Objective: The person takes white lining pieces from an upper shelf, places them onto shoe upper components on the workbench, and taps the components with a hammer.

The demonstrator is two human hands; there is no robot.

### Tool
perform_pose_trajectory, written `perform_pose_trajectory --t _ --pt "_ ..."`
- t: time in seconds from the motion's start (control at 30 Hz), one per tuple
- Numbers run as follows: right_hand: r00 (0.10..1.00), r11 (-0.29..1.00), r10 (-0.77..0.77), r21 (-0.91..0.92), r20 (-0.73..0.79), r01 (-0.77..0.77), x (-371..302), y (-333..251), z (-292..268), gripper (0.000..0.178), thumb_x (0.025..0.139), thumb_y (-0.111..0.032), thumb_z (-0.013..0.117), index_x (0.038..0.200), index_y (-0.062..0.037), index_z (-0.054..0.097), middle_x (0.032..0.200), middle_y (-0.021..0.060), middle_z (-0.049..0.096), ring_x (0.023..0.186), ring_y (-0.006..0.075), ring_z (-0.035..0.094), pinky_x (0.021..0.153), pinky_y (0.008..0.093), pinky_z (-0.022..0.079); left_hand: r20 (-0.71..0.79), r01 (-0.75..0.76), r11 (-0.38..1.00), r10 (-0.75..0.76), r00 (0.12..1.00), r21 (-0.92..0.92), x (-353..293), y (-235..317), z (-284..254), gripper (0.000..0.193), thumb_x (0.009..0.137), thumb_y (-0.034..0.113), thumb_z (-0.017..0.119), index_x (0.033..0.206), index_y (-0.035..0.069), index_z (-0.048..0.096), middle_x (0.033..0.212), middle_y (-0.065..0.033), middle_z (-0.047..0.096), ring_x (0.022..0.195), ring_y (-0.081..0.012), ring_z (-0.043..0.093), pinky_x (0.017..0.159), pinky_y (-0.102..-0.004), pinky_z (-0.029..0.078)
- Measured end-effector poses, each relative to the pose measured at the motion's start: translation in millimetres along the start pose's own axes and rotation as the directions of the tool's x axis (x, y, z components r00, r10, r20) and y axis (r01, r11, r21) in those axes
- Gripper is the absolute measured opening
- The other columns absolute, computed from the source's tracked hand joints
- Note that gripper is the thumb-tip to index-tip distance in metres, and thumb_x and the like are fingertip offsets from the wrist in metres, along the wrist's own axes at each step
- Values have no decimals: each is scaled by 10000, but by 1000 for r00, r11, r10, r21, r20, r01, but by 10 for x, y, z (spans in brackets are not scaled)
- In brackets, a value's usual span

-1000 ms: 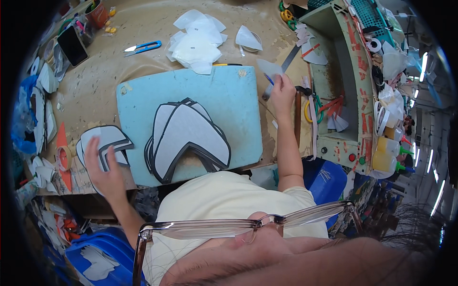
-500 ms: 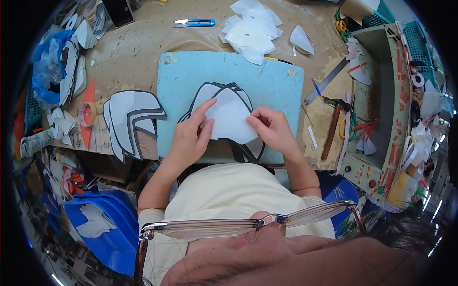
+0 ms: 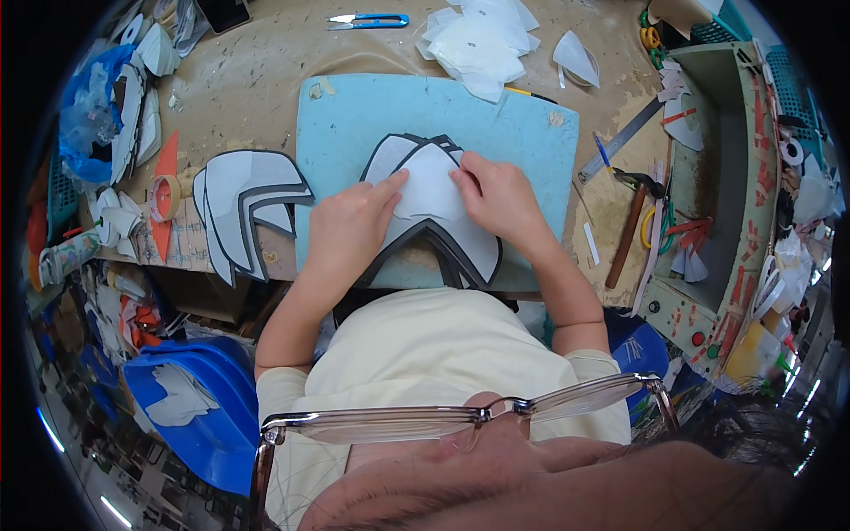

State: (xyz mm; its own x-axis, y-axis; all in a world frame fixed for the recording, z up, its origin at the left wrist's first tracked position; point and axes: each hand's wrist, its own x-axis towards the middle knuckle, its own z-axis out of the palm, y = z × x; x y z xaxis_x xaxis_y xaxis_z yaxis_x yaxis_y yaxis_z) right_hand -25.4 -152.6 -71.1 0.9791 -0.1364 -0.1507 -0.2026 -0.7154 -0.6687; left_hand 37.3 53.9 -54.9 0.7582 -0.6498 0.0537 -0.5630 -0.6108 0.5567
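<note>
Cluttered workbench (image 3: 248,80), light blue cutting mat (image 3: 354,124) at its near edge. Stack of white V-shaped pieces with dark borders (image 3: 474,252) lies at the mat's near edge. Left hand (image 3: 350,226) and right hand (image 3: 496,196) press a white liner piece (image 3: 427,186) flat onto the stack, fingers extended, nothing clamped. Second stack (image 3: 243,199) just off the mat's left edge.

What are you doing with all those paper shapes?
A person sits at a messy workbench. Both hands press a thin white piece onto the top of a stack of grey, dark-edged boomerang-shaped pieces lying on a light blue mat. The left hand points a finger onto it; the right hand holds its other edge. Another stack of the same shapes waits to the left, and loose white pieces lie beyond the mat.
</note>
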Motion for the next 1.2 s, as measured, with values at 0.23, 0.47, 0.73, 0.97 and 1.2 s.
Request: perform_pose_trajectory --t 0.23,0.47,0.73,0.97,1.2 --pt "991 971 -110 -221 -71 92 -73 -14 41 174 886 -210 554 787 -67 538 644 139 588 602 362 588 519 453 443 56 -302 953 303 951 -23 -50 0 -9 185 750 86 687 902 44 591 870 -92 515 811 -270 533 661 -362 456" --pt "989 961 -131 -253 -71 109 -90 10 68 158 888 -210 550 814 -71 541 680 132 607 611 360 597 513 463 447 86 -343 929 356 930 -135 -41 -81 -145 145 765 59 655 846 28 539 855 -103 535 794 -296 541 667 -374 459" --pt "716 774 -633 -223 -297 592 -191 -67 -54 188 768 -95 691 682 -73 525 546 52 434 441 224 466 397 327 354 760 -176 983 72 646 56 -620 -263 -1010 170 767 190 671 813 28 692 744 -159 649 712 -323 632 631 -397 496" --pt "646 674 -738 -160 -197 721 -50 -192 -29 220 750 -103 704 654 -73 509 534 38 393 426 199 448 380 318 334 800 -12 952 -250 546 306 -1283 -396 -806 360 730 308 736 944 27 671 912 -153 672 894 -327 643 750 -410 506" --pt "567 575 -807 -1 -164 818 17 -481 5 232 751 -146 702 668 -70 499 575 47 464 476 220 517 426 331 409 123 307 559 -342 932 -770 -841 -312 -451 342 901 7 568 1228 -65 498 1048 -113 641 958 -132 595 838 -241 450"
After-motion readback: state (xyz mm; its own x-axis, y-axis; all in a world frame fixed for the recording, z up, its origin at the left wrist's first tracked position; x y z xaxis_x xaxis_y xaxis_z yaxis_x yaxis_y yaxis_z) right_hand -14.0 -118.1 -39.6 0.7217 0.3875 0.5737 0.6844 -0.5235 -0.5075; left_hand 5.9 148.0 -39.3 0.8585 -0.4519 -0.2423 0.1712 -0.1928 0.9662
